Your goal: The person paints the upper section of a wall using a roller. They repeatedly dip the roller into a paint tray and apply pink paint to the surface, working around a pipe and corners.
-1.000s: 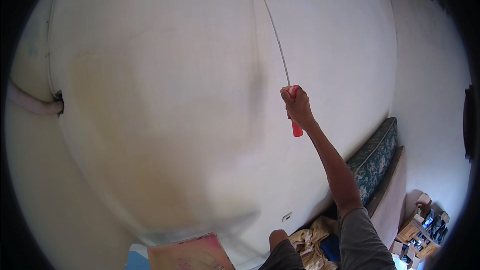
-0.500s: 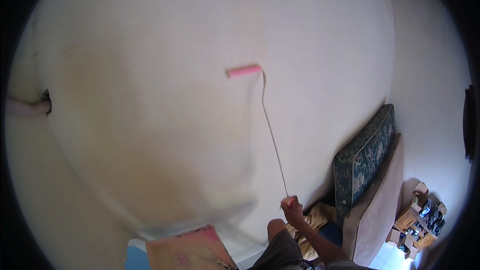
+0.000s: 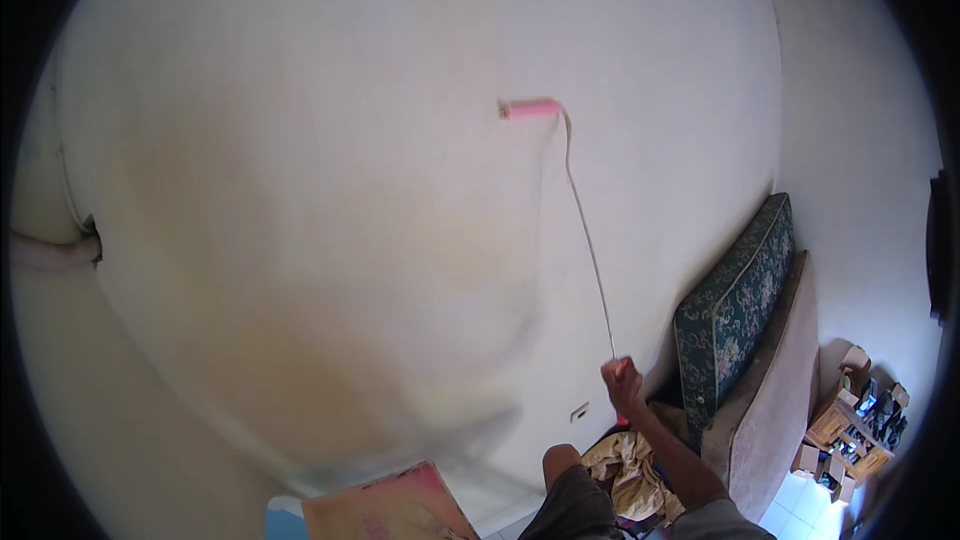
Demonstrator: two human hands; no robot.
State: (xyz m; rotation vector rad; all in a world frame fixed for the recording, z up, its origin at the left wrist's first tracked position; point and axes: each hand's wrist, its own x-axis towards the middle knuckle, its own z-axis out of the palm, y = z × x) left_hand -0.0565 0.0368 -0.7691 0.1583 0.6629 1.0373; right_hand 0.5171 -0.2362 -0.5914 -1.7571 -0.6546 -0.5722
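My right hand (image 3: 622, 380), low and right of the middle, is closed around the red handle of a paint roller (image 3: 530, 110). A long thin metal rod rises from the handle and bends over to the pink roller sleeve. The sleeve lies level against the pale wall (image 3: 400, 190), in its upper part, and seems to touch it. Faint brownish patches show on the wall to the left of and below the roller. My left hand is out of view.
A dark green flowered mattress (image 3: 735, 310) and a brown padded panel (image 3: 770, 390) lean at right. Beyond stands a wooden shelf unit (image 3: 850, 430) with boxes. Crumpled tan cloth (image 3: 635, 475) lies by my legs. At lower left is a pink-stained board (image 3: 395, 510). A wall socket (image 3: 579, 411) is near my hand.
My right hand and the roller have moved up and to the right in the picture. The view has tilted slightly, and the wall socket now shows.
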